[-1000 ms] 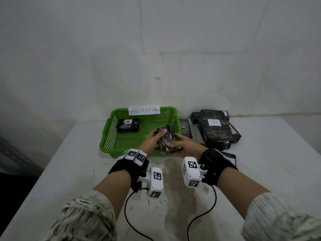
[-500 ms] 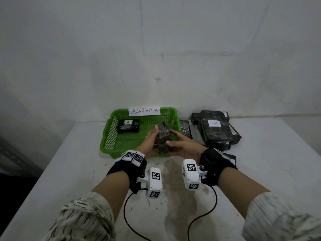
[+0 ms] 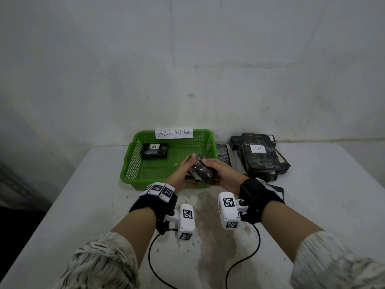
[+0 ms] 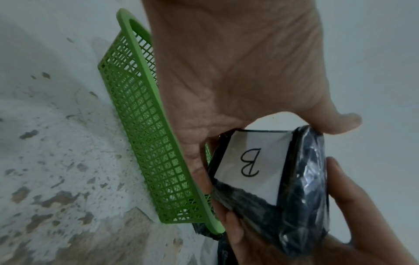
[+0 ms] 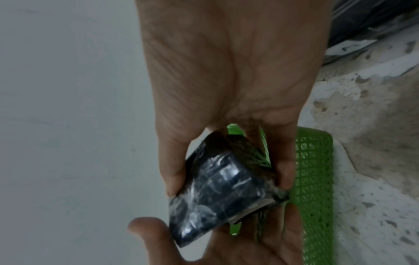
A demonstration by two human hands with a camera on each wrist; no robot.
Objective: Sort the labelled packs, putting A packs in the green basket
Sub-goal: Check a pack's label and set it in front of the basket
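Because both hands crowd round it, the held pack (image 3: 201, 171) shows only in part from the head view, and its label cannot be seen there; the left wrist view alone shows the white paper label (image 4: 251, 165) with a hand-drawn B, seen upside down. Its far end and underside are covered by fingers in every view. This pack is a small dark block wrapped in glossy, crinkled clear film, and it sits tilted in the air over the near right corner of the green basket (image 3: 133, 170). The left hand (image 3: 180, 174) grasps it with the thumb on its upper end and the fingers under it, while the right hand (image 3: 223, 174) clasps it from the right side, thumb on top and fingers curled beneath. Inside the basket, toward its far left, lies another dark pack (image 3: 154, 151) labelled A. A paper sign (image 3: 174, 133) on the basket's far rim reads ABNORMAL in rough handwriting. Right of the basket a stack of larger dark packs (image 3: 260, 157) carries a B label, its lower layers hard to tell apart. All rests on the stained white table (image 3: 83, 205).
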